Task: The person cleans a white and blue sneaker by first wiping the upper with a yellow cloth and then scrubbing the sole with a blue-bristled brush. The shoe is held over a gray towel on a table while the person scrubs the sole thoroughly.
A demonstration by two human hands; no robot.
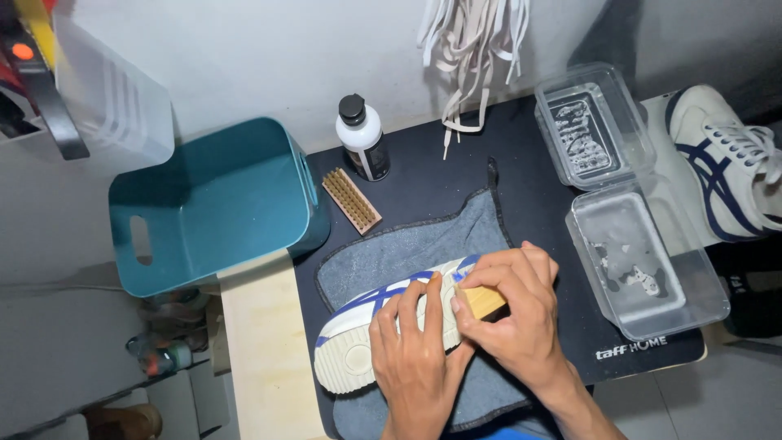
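Observation:
A white sneaker with blue stripes (366, 314) lies on its side on a grey cloth (423, 244), its cream sole turned toward me. My left hand (411, 350) grips the sole and holds the sneaker down. My right hand (509, 314) is closed around a small wooden brush (486, 302) pressed against the sneaker's sole near the toe end. The brush's bristles are hidden under my fingers.
A black mat (521, 187) covers the table. On it lie a second wooden brush (351, 200), a white bottle with a black cap (363, 138) and two clear plastic trays (643, 261). A teal bin (212, 204) stands left, white laces (472, 41) hang behind, and another sneaker (725, 155) sits at right.

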